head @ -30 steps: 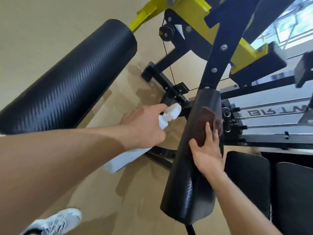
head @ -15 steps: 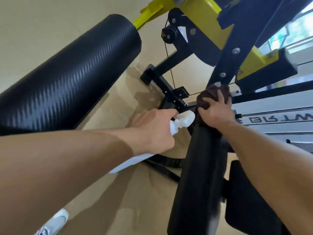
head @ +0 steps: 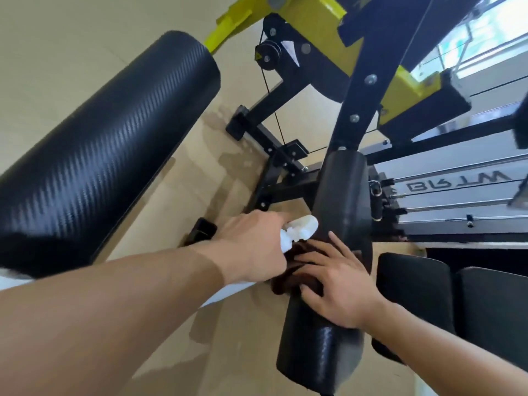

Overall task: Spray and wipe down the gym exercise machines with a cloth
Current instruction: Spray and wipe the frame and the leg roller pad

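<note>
A long black padded rest [head: 341,195] of the gym machine runs from the black upright down toward me. My right hand [head: 334,284] lies on its left side with fingers spread flat, pressing a dark brown cloth [head: 288,277] against the pad. My left hand [head: 254,247] grips a white spray bottle [head: 300,228], whose nozzle head sits just left of the pad and above the cloth. Most of the bottle's body is hidden behind my left forearm.
A big black foam roller [head: 108,150] crosses the left of the view. The yellow and black frame [head: 320,12] rises behind the pad. A weight stack with guide rods [head: 445,195] is on the right, black seat cushions [head: 428,295] below it. Beige floor lies under everything.
My right hand has slid the cloth from the top end of the pad down to its middle and now lies flat. The left hand with the bottle has barely moved.
</note>
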The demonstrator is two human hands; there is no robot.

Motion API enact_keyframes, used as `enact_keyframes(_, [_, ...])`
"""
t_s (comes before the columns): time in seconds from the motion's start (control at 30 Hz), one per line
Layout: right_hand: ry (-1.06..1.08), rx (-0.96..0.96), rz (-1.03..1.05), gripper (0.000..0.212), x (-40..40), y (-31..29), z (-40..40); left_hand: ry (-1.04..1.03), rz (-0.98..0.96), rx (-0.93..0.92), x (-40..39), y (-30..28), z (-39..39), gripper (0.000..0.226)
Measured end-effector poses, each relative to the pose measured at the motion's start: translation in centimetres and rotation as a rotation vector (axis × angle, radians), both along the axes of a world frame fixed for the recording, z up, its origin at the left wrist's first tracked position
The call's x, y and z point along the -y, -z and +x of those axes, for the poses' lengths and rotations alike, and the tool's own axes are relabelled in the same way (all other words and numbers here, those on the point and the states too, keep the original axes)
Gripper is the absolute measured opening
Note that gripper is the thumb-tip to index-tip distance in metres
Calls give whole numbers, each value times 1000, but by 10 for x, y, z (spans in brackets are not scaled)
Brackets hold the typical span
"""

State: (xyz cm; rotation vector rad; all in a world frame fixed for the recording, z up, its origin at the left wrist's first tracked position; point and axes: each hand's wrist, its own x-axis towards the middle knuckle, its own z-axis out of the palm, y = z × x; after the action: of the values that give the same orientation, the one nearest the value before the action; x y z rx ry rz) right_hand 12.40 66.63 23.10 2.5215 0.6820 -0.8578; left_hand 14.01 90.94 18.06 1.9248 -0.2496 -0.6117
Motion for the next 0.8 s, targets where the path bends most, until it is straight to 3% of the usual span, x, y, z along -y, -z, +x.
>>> enact_keyframes(0.07, [6,83,-5,39,4,3,57,-48,1,12,-2,2,1,30])
enact_keyframes(0.2, [293,372,-86,46,13,25,187,-118,21,68,-5,10,-7,30])
enact_keyframes(0.3, [563,575,78,47,1,39,213,-143,30,66,-5,21,-20,33])
enact_keyframes(0.4, [701,598,146,48,0,41,207,-134,29,13,-6,28,-37,30])
enact_keyframes(0.47, [731,594,144,59,8,36,193,-120,20,-26,-5,26,-49,31])
enact_keyframes(0.57, [939,571,251,79,15,29,134,-123,-2,-71,-8,18,-64,25])
enact_keyframes(0.67, [1112,574,339,83,2,25,48,-96,16,-69,-12,3,-69,30])
enact_keyframes(0.8, [921,579,298,77,-22,25,-83,-64,62,-2,-12,-21,-70,47])
